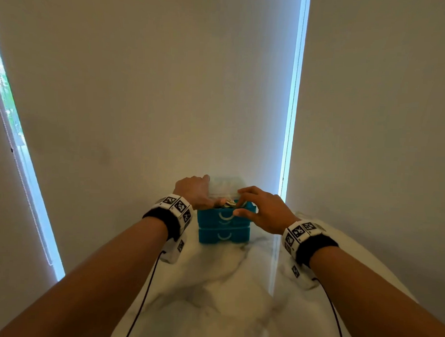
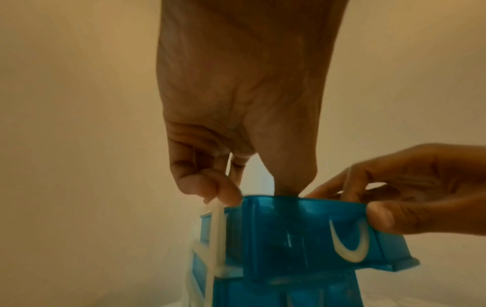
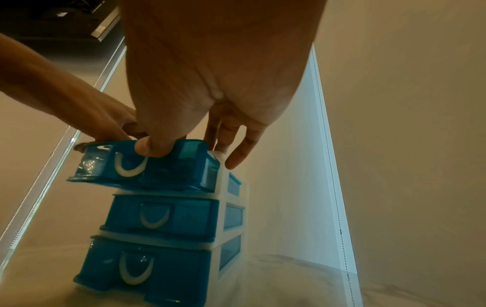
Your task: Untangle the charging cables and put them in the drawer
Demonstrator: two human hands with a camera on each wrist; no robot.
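A small blue three-drawer unit [image 1: 224, 235] in a white frame stands on the marble table. Its top drawer [image 1: 207, 215] is pulled out, and coiled cables [image 1: 230, 203] lie inside it. My left hand [image 1: 203, 193] lies over the unit's top left. Its fingers [image 2: 210, 187] curl onto the white frame [image 2: 218, 228] and its thumb dips into the top drawer [image 2: 289, 228]. My right hand [image 1: 243, 205] holds the drawer's front. Its thumb [image 3: 152, 147] presses just above the white handle while its fingers reach over the rim of the top drawer [image 3: 184, 170].
The marble table [image 1: 212, 294] runs toward me, with the unit at its far end against pale roller blinds [image 1: 168, 90]. The two lower drawers [image 3: 163, 218] are closed. Thin black wrist-camera leads [image 1: 146, 286] hang under both forearms.
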